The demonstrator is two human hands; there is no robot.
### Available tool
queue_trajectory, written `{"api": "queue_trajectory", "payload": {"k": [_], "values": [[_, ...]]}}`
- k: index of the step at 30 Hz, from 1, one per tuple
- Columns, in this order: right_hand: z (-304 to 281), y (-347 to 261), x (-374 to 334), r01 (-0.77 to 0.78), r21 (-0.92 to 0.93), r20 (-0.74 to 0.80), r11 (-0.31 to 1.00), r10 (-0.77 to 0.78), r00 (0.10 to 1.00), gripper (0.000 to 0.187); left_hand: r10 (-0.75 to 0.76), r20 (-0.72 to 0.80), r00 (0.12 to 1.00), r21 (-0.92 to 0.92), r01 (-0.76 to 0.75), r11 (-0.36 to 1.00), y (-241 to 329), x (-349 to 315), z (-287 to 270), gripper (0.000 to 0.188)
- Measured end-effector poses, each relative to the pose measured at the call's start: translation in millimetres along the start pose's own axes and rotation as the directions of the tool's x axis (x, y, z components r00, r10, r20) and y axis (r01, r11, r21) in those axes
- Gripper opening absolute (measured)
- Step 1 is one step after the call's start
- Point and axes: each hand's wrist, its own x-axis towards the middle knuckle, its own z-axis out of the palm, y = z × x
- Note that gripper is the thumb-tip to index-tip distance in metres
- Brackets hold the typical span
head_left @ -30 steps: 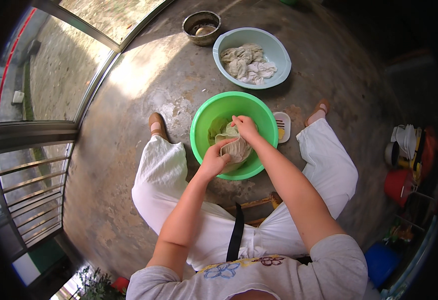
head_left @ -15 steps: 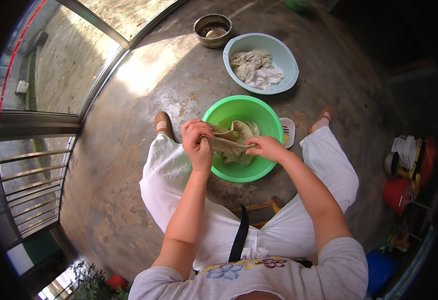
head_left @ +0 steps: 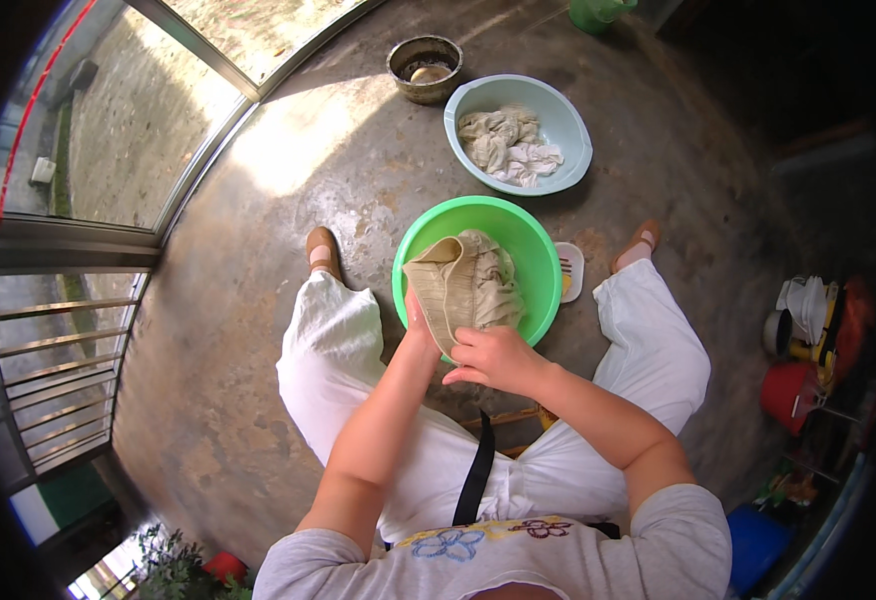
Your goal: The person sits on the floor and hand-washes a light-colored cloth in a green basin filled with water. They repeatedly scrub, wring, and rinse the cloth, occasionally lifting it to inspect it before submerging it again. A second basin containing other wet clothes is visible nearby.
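A wet beige garment [head_left: 450, 290] with a wide ribbed band lies bunched over the green basin [head_left: 536, 255] between my feet. My left hand [head_left: 420, 322] holds the band from its left side, with most of the fingers hidden under the cloth. On the near right edge of the band, my right hand [head_left: 498, 358] pinches the fabric, its little finger stretched out. The band's opening faces up and to the left, and the rest of the garment hangs into the basin.
Beyond stands a pale blue basin [head_left: 570, 125] with wrung cloths [head_left: 508, 140] in it. A dark metal pot [head_left: 426, 92] is beside it. Touching the green basin's right side is a small white tray [head_left: 571, 272]. A red bucket [head_left: 790, 393] stands far right; glass doors line the left.
Both hands have moved nearer to me, turning the garment so its ribbed band faces up. My left hand has slipped beneath the band; before, its fingers showed on top.
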Motion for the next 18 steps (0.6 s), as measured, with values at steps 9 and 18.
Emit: {"api": "queue_trajectory", "payload": {"k": [9, 18], "values": [[-7, 64, 56, -0.310, 0.178, -0.662, 0.934, 0.347, 0.664, 0.031, -0.133, 0.122, 0.983, 0.099, 0.122, 0.988, -7, 2, 17, 0.063], [65, 55, 35, -0.211, 0.159, -0.331, 0.964, 0.253, 0.909, 0.045, 0.040, -0.196, 0.980, -0.340, -0.106, 0.934, -14, 19, -28, 0.062]]}}
